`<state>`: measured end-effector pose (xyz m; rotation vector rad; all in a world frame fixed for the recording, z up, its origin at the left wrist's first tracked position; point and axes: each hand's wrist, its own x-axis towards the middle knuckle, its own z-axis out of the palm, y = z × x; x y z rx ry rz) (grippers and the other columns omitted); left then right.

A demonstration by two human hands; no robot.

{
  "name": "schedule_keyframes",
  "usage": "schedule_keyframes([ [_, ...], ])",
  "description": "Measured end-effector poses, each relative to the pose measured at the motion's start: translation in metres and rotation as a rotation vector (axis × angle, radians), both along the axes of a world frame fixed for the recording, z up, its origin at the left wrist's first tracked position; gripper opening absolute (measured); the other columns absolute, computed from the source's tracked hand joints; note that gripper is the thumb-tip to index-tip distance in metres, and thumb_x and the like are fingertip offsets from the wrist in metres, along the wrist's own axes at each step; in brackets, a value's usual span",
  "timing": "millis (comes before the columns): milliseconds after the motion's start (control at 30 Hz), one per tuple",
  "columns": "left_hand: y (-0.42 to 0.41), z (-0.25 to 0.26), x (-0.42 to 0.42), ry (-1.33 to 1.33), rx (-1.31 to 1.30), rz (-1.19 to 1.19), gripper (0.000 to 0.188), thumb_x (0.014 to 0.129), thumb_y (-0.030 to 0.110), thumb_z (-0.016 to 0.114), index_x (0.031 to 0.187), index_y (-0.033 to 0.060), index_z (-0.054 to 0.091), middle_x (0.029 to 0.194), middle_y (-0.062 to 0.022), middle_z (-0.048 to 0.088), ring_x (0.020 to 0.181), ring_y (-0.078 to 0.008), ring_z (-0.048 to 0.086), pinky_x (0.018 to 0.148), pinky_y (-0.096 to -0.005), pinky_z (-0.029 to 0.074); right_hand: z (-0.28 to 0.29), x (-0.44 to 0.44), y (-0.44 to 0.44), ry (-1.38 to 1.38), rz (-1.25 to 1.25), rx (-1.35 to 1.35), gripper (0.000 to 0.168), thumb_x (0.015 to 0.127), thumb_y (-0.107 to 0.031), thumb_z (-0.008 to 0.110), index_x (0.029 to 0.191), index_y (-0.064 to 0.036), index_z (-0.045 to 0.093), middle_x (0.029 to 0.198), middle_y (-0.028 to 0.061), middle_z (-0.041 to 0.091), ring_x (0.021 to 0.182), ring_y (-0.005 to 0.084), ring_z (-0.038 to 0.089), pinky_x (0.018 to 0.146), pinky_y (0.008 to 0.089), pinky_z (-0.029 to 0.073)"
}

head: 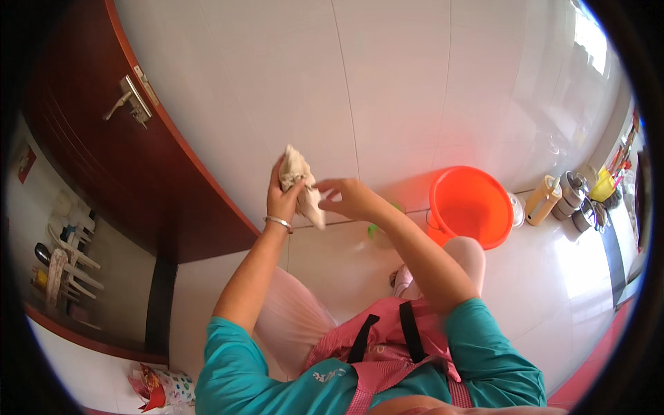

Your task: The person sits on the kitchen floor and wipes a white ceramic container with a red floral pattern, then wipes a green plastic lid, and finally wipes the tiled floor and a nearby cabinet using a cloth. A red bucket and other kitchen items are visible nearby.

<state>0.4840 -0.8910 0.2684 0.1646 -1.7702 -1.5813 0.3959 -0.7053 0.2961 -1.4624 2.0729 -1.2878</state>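
A crumpled cream cloth (305, 192) is in my left hand (281, 199), its thumb across the front and its fingers behind. One end of the cloth bunches up above the thumb, and the other hangs down in a point. My right hand (348, 198) comes in from the right with its fingers apart, the fingertips at the cloth's right edge. It is slightly blurred, and I cannot tell whether the index fingertip touches the fabric. Both hands are held in front of the pale wall (394, 104), above my bent knees.
An orange-red bucket (469, 207) stands by my right knee. Along the wall to its right are a tan flask (543, 201) and metal containers (569, 190). A brown door (124, 155) with a metal handle (132, 101) is on the left. A patterned bag (174, 386) lies lower left.
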Motion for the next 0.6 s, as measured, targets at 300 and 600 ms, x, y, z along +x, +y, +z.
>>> schedule_keyframes([
  [300,0.026,0.206,-0.179,0.491,-1.062,0.508,0.082,0.075,-0.004,0.075,0.145,0.0283,0.048,0.145,-0.0102,0.044,0.132,-0.0350,0.045,0.107,-0.0478,0.045,-0.046,-0.068,-0.008,-0.051,0.316,0.197,0.043,0.087,-0.031,0.072,0.125,-0.012,0.068,0.110,0.0125,0.073,0.098,0.0258,0.070,0.087,0.0378,0.056],
  [600,0.037,0.234,-0.312,0.366,-1.494,0.706,0.085,0.068,0.033,0.088,0.142,0.0463,0.048,0.157,-0.0011,0.032,0.147,-0.0469,0.018,0.098,-0.0823,0.028,-0.091,-0.080,-0.039,0.278,0.230,0.440,0.043,0.086,-0.025,0.068,0.128,-0.016,0.066,0.112,0.0108,0.072,0.107,0.0302,0.067,0.094,0.0452,0.053],
])
